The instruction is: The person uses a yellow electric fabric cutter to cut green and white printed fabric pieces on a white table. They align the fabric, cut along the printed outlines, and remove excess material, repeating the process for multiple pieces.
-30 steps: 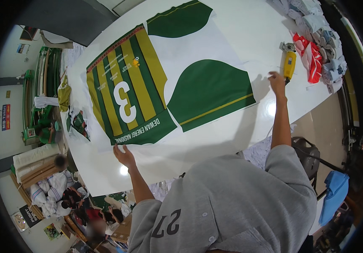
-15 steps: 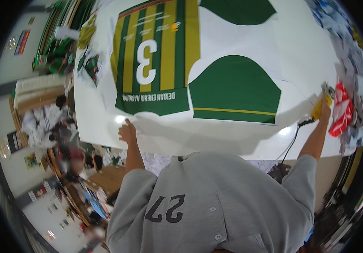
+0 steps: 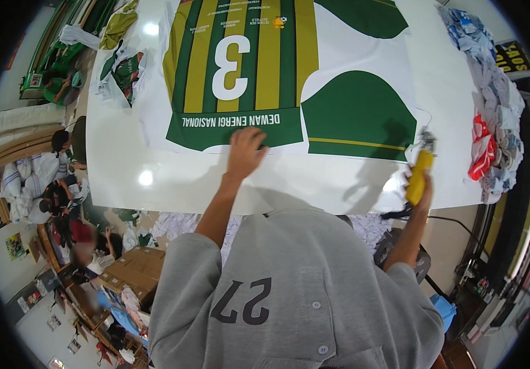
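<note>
A printed fabric panel (image 3: 240, 74), striped green and olive with a green lower band, lies flat on white sheeting. My left hand (image 3: 246, 150) rests with spread fingers on its near edge. To its right are a green curved sleeve piece (image 3: 357, 117) with a thin yellow line and another green piece (image 3: 363, 15) beyond. My right hand (image 3: 422, 190) is wrapped round the yellow body of a corded electric fabric cutter (image 3: 422, 169). The cutter's metal head points away from me, just beyond the sleeve piece's right corner; whether it touches the sheeting cannot be made out.
The white table (image 3: 123, 169) has its near edge at my body. Grey-white cloth scraps (image 3: 505, 111) and a red-and-white cloth (image 3: 481, 147) line its right side. Green scraps (image 3: 126, 77) lie at left. A black cord (image 3: 455, 219) trails at right. People sit beyond the table at left.
My right hand has brought the cutter leftward from the red cloth to the sleeve piece's corner. My left hand has moved right and forward from the bare tabletop onto the printed panel.
</note>
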The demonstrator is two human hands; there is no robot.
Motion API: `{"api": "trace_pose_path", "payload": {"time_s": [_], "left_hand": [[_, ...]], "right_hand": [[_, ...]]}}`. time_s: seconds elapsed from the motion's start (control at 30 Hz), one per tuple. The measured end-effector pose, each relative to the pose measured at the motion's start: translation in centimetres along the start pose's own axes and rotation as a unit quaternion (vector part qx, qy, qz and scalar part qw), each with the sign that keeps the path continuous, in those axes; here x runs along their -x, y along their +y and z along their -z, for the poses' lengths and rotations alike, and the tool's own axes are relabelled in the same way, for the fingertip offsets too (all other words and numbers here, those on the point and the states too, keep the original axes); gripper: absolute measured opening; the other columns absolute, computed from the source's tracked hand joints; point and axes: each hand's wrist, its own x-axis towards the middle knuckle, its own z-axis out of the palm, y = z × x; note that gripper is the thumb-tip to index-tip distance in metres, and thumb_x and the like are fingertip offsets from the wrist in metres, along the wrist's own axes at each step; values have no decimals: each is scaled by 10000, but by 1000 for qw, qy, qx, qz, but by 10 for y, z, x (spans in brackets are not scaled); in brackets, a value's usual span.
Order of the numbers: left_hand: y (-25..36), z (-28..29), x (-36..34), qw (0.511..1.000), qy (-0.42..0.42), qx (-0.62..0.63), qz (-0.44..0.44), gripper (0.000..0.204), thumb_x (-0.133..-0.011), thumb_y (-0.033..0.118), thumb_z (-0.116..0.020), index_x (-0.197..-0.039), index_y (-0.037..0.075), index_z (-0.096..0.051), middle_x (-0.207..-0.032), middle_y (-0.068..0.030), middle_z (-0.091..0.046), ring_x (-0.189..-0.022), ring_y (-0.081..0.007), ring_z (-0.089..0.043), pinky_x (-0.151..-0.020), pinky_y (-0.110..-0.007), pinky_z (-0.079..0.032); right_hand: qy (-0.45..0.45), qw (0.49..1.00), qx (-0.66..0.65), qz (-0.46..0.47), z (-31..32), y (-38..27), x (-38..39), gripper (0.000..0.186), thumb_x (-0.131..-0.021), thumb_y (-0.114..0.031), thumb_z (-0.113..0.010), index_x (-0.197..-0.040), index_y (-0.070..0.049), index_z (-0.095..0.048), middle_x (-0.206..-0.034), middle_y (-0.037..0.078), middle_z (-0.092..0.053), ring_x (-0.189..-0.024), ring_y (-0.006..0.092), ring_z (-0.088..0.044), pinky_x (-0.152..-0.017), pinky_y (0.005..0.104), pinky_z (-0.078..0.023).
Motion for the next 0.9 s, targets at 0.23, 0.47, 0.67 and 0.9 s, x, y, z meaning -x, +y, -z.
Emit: {"api": "trace_pose_path", "payload": {"time_s": [0.23, 0.47, 0.67, 0.9], "left_hand": [[37, -31, -28, 987, -112, 82, -82, 226, -1016, 278, -762, -1169, 117, -721, -1205, -79, -637, -1189, -304, -609, -1023, -465, -501], [25, -49, -32, 984, -66, 129, -106, 143, -1020, 234, -742, -1099, 120, -708, -1137, -66, -641, -1078, -297, -622, -934, -456, -502], [25, -46, -30, 984, -79, 116, -107, 137, -1019, 222, -752, -1083, 110, -709, -1118, -55, -628, -1082, -285, -607, -942, -445, -504], [24, -46, -30, 983, -53, 126, -121, 133, -993, 208, -769, -1080, 119, -723, -1098, -54, -629, -1053, -275, -615, -897, -434, -503]], "right_hand": [[30, 952, 303, 24, -190, 121, 147, 676, -999, -122, -784, -1517, -72, -353, -1222, 206, -724, -1024, 306, -786, -822, 391, -652], [8, 852, 516, 88, -277, 151, 200, 946, -887, -73, -766, -1732, -206, -363, -1364, 269, -657, -1216, 476, -693, -1036, 516, -569], [14, 842, 524, 126, -299, 156, 176, 959, -887, -87, -751, -1749, -262, -367, -1352, 283, -642, -1243, 519, -661, -1060, 548, -551], [10, 832, 525, 180, -307, 144, 145, 957, -883, -81, -752, -1748, -228, -367, -1351, 288, -660, -1247, 513, -664, -1080, 550, -543]]}}
